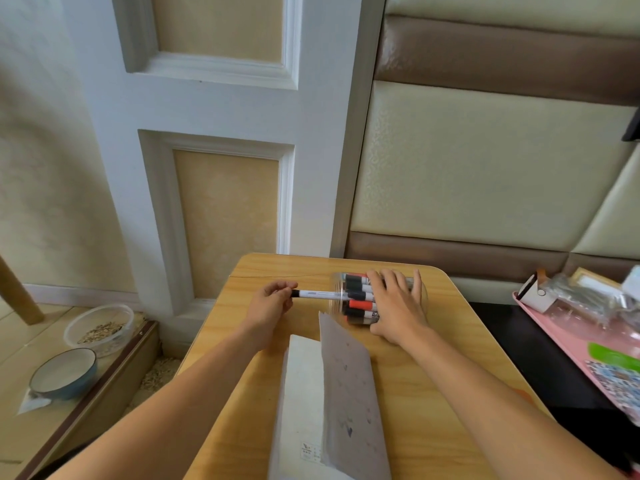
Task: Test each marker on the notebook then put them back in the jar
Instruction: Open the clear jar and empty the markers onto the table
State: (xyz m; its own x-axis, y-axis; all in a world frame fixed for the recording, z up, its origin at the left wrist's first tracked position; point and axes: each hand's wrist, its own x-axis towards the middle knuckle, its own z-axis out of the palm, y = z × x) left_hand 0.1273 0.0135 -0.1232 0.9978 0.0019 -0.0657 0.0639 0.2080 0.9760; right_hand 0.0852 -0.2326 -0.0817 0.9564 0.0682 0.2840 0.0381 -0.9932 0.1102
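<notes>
A clear plastic jar (341,285) lies on its side at the far end of the wooden table (433,368), its mouth to the left, with several black and red markers inside. My right hand (398,304) lies over the jar with fingers spread. My left hand (273,306) pinches the black end of a white marker (317,294) whose other end is inside the jar's mouth. An open notebook (332,407) lies in front of me, one page standing up with small ink marks on it.
A pink tray (568,351) with a clear bottle and bags sits on a dark surface to the right. On the floor at left are a clear tub (100,327) and a blue bowl (64,374). The wall is just behind the table.
</notes>
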